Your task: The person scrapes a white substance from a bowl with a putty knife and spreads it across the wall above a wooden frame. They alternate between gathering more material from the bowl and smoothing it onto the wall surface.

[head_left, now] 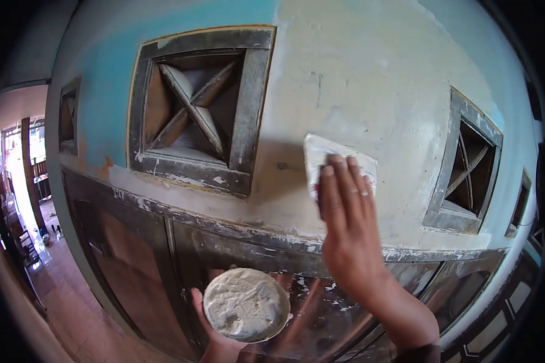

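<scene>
My right hand (348,206) presses a thin whitish flat spreader (327,150) against the cream-coloured wall (357,66), fingers stretched along its face. Low in the middle, my left hand (209,323) holds a round bowl (247,305) from below and from its left side. Thick off-white paste fills the bowl, its surface rough with a smoother greyish hollow. The bowl is below and to the left of the spreader. My left palm is hidden under the bowl.
A dark wooden vent frame (242,115) with crossed slats is left of the spreader; another vent (466,163) is at the right. Worn dark wooden panels (127,242) run below. A bright doorway (21,145) and tiled floor (72,314) show at the far left.
</scene>
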Demonstrator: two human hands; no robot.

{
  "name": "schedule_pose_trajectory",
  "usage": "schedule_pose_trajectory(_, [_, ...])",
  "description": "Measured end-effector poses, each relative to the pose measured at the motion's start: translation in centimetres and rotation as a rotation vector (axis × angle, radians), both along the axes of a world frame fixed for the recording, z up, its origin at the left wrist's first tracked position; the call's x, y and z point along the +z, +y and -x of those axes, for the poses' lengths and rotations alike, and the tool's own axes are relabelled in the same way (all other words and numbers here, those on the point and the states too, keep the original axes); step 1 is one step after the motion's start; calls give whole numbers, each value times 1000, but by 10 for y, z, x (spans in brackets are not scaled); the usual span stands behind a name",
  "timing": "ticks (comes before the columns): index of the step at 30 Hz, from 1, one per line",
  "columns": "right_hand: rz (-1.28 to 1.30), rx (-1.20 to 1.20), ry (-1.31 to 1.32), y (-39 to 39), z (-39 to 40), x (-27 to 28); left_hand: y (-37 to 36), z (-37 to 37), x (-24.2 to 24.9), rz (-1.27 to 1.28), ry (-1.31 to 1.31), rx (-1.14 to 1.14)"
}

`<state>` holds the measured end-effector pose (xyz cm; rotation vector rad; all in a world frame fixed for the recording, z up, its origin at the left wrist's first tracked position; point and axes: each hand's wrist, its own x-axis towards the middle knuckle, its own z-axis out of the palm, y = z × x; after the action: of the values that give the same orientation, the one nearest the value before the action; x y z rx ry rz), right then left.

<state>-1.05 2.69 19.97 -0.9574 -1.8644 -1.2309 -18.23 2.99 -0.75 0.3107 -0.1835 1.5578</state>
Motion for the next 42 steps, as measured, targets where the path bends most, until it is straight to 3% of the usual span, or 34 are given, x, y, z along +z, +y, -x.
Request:
schedule_pose_trajectory(2, [-33,-157,-144,15,14,-14,-4,15,1,-123,16,-7])
schedule_pose_trajectory(4, [-12,-152,-127,29,23,-28,-2,26,-8,-123,-48,41])
schedule_pose_trajectory(5, [-23,-140,-117,37,26,-31,-2,29,-9,-114,83,101])
schedule_pose_trajectory(12, [18,-201,-119,59,37,-48,-2,32,-12,-137,101,86])
schedule_pose_trajectory(17, [96,-116,-123,39,30,-73,-2,35,-19,-160,81,55])
schedule_pose_trajectory(20, [118,-4,-84,19,37,-52,0,39,-20,-106,111,90])
schedule_pose_trajectory(23, [67,-100,-56,39,48,-35,0,35,-16,-104,80,79])
schedule_pose_trajectory(30, [176,-95,-121,40,37,-95,-7,36,-19,-132,103,100])
schedule_pose_trajectory(33, [174,-86,-75,8,39,-68,-8,31,-21,-130,118,95])
schedule_pose_trajectory(35, [87,-51,-1,12,42,-38,-8,24,-27,-38,-113,-29])
schedule_pose_trajectory(36, [88,-81,2,20,44,-28,-8,21,-31,-35,-109,-31])
schedule_pose_trajectory(38, [36,-169,-13,49,47,-36,-9,16,-36,-217,-8,-142])
schedule_pose_trajectory(42, [84,-165,-69,46,43,-81,-6,23,-50,-103,13,-76])
